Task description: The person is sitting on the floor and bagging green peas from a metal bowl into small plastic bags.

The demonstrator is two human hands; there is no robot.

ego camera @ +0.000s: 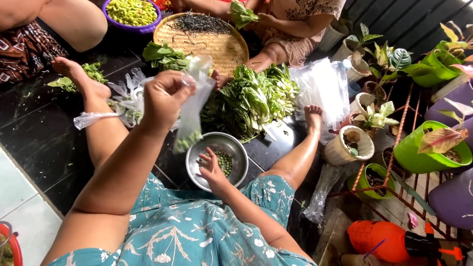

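My left hand (165, 96) pinches the thin, slippery plastic bag (192, 106) at its mouth, above the steel bowl (217, 160). My right hand (212, 167), fingers loosely spread, reaches into the small green peas (224, 161); they are light, and I judge they roll easily.

Leafy greens (253, 101) and legs hem the steel bowl (236, 148).

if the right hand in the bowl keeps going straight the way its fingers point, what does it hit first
Most likely the small green peas lying in the metal bowl, just ahead of the right hand. Its fingers point at them, though depth is hard to judge from above.
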